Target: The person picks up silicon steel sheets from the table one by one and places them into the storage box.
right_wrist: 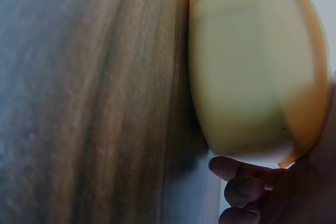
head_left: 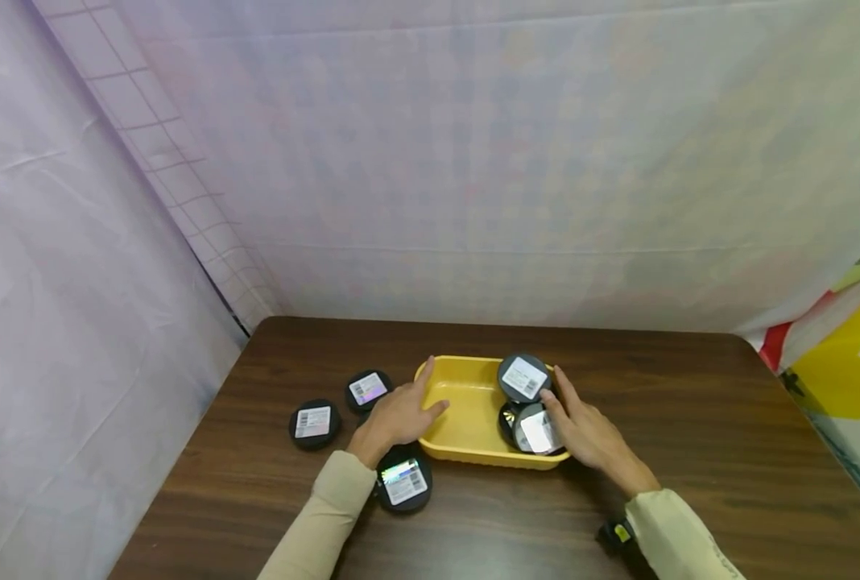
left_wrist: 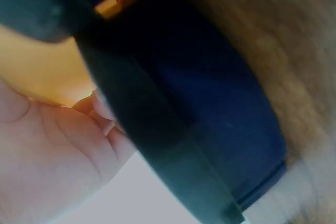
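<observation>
A yellow plastic basket [head_left: 466, 411] sits on the table between both hands. My left hand [head_left: 404, 409] grips its left end, thumb over the rim and inside. At the opposite end my right hand [head_left: 585, 431] holds the rim, its thumb by the discs; the right wrist view shows its curled fingers [right_wrist: 244, 190] beneath the basket's end. Several round black discs with white barcode labels lie in the basket's right part, one disc [head_left: 524, 379] leaning high at the back, another [head_left: 536, 431] in front. A dark disc-like edge [left_wrist: 152, 114] blocks much of the left wrist view.
Left of the basket, more labelled discs lie on the brown wooden table [head_left: 256, 491]: one disc [head_left: 315, 424] far left, one [head_left: 368, 391] behind the left hand, one [head_left: 404, 479] beside the left wrist. A small black object [head_left: 613, 533] is near the right sleeve. White cloth hangs behind.
</observation>
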`<state>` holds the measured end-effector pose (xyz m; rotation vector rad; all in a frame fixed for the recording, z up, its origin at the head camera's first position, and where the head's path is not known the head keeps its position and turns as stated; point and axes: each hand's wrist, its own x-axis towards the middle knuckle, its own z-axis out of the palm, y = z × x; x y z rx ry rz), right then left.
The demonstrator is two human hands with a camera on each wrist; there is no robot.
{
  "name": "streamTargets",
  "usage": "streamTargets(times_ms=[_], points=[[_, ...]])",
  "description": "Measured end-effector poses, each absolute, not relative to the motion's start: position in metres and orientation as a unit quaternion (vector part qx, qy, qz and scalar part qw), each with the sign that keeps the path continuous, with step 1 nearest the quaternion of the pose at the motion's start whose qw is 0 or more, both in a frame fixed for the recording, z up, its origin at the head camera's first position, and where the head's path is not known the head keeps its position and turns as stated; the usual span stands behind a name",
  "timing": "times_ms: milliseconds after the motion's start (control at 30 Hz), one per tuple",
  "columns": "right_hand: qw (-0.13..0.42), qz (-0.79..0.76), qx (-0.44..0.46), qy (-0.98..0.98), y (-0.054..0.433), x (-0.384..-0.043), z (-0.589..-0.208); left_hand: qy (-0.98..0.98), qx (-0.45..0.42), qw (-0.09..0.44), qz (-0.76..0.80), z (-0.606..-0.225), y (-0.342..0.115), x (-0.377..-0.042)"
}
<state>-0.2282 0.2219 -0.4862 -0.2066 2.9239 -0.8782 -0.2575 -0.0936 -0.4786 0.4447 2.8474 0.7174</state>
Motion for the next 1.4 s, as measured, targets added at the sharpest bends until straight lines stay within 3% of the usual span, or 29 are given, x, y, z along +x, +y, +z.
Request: streamTargets(times_ms=[633,1000,1400], points=[[0.046,-0.265,-0.064,0.961,0.220,-0.228,-0.485,0.955,0.146,0.074,0.248,-0.466,-0.099,-0.254],[0.051,-0.255,-0.067,0.963,0.221,-0.229,-0.483,0.960,0.127,0.064,0.240,-0.462,-0.124,-0.249],[0.044,-0.259,-0.070,0.962,0.213,-0.228,-0.484,0.982,0.109,-0.009,0.152,-0.460,-0.167,-0.243]])
